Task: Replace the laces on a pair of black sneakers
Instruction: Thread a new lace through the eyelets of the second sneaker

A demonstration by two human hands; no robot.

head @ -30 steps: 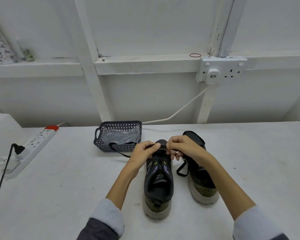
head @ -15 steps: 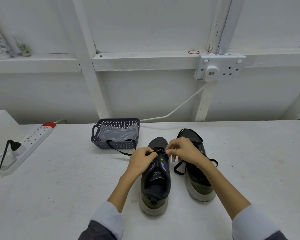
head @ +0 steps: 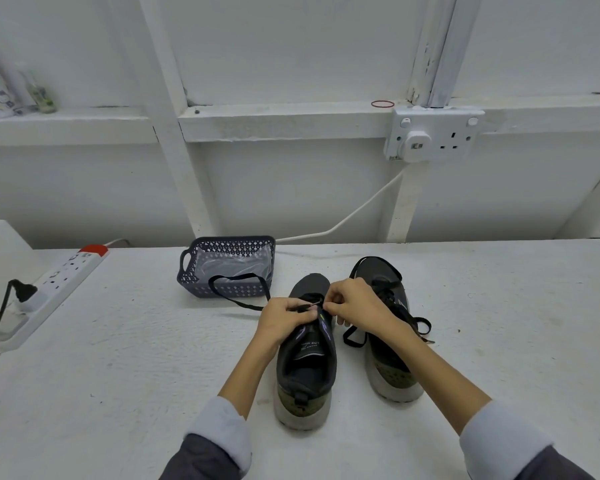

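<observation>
Two hands, left (head: 284,322) and right (head: 359,306), on one black sneaker's (head: 305,372) lace (head: 238,304).

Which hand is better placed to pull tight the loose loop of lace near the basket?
Probably the left. The left hand grips the lace where its loose loop, lying before the basket, ends. The right hand seems to pinch the lace tip over the sneaker, on the far side from that loop.

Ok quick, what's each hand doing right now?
Left hand: closed, pinching the black lace over the near sneaker.
Right hand: closed, fingertips apparently pinching the same lace's end.
</observation>
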